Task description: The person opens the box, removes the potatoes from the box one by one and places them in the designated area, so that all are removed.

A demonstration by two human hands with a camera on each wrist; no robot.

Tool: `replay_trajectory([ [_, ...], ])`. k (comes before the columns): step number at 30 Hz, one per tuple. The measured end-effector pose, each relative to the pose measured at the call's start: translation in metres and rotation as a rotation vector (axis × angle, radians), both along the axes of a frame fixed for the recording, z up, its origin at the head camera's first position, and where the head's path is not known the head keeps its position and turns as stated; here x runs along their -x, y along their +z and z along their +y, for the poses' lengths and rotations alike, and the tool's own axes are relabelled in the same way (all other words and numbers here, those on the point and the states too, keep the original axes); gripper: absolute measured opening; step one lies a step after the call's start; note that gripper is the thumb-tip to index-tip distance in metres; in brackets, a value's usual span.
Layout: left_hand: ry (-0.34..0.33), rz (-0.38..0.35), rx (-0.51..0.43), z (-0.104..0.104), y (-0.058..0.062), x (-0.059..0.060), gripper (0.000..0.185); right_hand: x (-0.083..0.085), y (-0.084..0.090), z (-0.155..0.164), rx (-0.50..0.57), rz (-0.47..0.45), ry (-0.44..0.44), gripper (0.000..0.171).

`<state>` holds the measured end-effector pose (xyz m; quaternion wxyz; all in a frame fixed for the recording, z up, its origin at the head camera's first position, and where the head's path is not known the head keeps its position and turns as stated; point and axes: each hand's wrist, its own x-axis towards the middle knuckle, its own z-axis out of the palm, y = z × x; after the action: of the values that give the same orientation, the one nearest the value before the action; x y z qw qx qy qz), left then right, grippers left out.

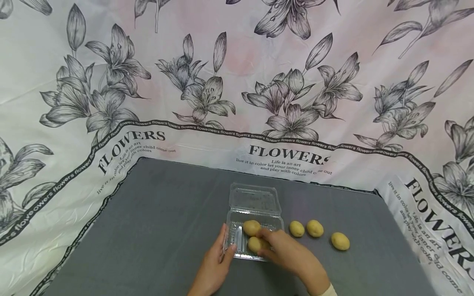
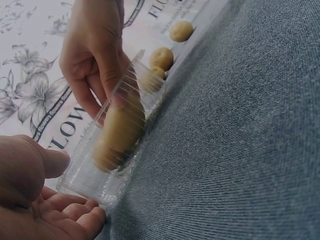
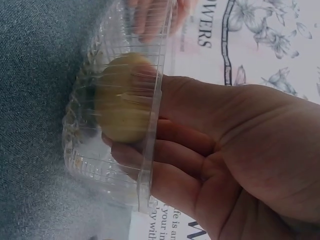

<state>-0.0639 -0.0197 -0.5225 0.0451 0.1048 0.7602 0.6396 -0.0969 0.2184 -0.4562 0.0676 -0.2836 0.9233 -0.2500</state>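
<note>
A clear plastic clamshell container lies on the grey cloth, its lid folded back away from me. At its left side my left hand holds the wall, thumb by the rim and fingers outside. My right hand reaches into the base from the right. Its thumb and fingers grip a yellow potato, seen through the ribbed wall in the right wrist view. Another potato sits in the base just beyond the held one. In the left wrist view the right hand partly hides behind the container.
Three more potatoes lie on the cloth right of the container: a near one, one beside it and one farther right. The grey cloth ends at a flower-printed curtain at the back and sides.
</note>
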Motion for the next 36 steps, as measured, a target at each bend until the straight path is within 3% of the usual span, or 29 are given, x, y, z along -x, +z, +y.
replay_trajectory([
  [9, -0.002, -0.017, 0.010, 0.001, -0.001, -0.001, 0.074, -0.007, 0.009, 0.006, 0.006, -0.034, -0.029, 0.036],
  [15, -0.007, -0.017, 0.010, 0.000, 0.001, -0.003, 0.074, -0.012, 0.014, 0.016, 0.004, -0.006, -0.058, 0.037],
  [27, 0.001, -0.014, 0.015, 0.001, 0.002, -0.001, 0.075, -0.019, 0.021, 0.036, 0.041, 0.161, -0.073, 0.038],
  [36, 0.000, -0.005, 0.011, 0.001, 0.000, -0.001, 0.074, -0.022, 0.019, 0.057, 0.067, 0.226, -0.080, 0.039],
])
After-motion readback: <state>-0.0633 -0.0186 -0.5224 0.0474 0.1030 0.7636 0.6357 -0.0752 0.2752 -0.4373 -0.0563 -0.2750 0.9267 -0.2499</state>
